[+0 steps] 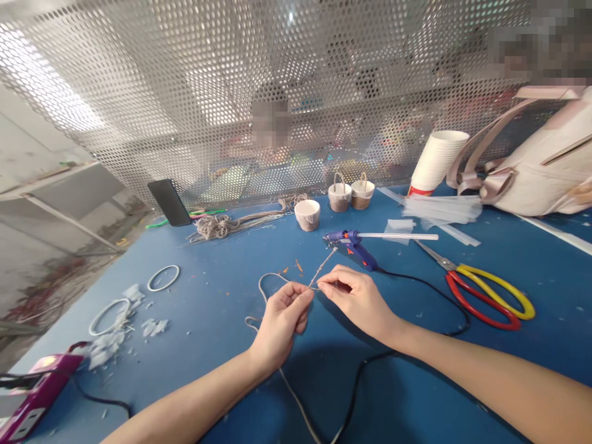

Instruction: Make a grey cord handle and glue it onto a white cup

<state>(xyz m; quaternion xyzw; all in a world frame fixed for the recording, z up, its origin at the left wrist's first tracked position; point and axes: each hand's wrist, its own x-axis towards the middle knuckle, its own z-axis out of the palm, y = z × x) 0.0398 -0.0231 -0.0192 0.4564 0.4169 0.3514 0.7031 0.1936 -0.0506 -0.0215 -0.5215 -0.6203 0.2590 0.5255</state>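
Just beyond the cord (322, 266) lies a glue gun (349, 238); scissors (449, 266) farther right.

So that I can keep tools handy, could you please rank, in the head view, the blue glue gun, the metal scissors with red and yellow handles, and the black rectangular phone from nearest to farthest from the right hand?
1. Blue glue gun: just beyond the right hand.
2. Red-and-yellow-handled metal scissors: to the right.
3. Black rectangular phone: back left.
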